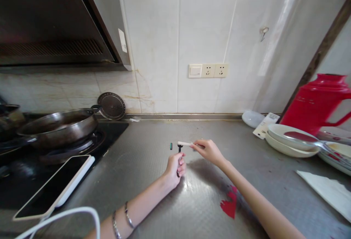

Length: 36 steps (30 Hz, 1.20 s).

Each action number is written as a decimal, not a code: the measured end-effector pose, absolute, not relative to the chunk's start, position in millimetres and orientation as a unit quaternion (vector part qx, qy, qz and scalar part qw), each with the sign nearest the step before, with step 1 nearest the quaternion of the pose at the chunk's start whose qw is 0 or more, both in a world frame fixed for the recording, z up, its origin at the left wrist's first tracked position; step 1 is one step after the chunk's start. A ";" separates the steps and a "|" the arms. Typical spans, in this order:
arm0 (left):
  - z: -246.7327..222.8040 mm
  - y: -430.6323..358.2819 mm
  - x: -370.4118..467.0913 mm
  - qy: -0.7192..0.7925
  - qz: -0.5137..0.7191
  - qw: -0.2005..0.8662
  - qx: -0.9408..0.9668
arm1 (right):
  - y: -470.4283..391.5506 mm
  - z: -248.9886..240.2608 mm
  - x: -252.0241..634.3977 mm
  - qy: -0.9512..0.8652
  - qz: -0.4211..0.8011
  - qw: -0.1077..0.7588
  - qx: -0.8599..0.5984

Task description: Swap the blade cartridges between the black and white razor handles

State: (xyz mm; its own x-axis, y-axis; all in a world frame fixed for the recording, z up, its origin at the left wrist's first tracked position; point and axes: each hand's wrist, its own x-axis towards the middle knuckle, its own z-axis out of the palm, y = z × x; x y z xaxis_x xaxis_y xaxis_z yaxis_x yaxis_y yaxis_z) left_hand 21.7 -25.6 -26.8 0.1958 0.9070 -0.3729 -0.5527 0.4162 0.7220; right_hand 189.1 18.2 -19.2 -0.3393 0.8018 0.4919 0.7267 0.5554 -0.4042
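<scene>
My left hand (pixel 175 167) is closed around a black razor handle (pixel 180 149), held upright over the metal counter (pixel 153 209). Between the fingertips of my right hand (pixel 210 151) is a thin white stick (pixel 185 144), possibly a brush, whose far end meets the top of the razor handle. A small green and black razor blade head (pixel 171 146) lies on the counter just left of the handle. Something small beneath my right fingers is too hidden to make out.
A phone (pixel 55 187) with a white cable and a pan (pixel 63 127) on the stove are at left. A red patch (pixel 229 204) marks the counter near my right forearm. Stacked bowls (pixel 290 144), a red thermos (pixel 315 103) and white paper (pixel 327 191) stand or lie at right.
</scene>
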 end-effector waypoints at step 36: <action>-27.9 -29.4 21.8 0.363 0.513 0.740 0.240 | 24.3 -23.2 200.3 -0.818 0.099 0.350 -0.446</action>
State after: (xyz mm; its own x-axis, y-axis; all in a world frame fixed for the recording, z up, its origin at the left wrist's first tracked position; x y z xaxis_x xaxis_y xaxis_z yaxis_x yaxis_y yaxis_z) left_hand 21.8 -29.4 -27.9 0.2100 0.9332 -0.2915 -0.5845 0.3589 0.7277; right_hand 200.3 24.3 -23.2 -0.3567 0.7989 0.4843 0.6608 0.5822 -0.4736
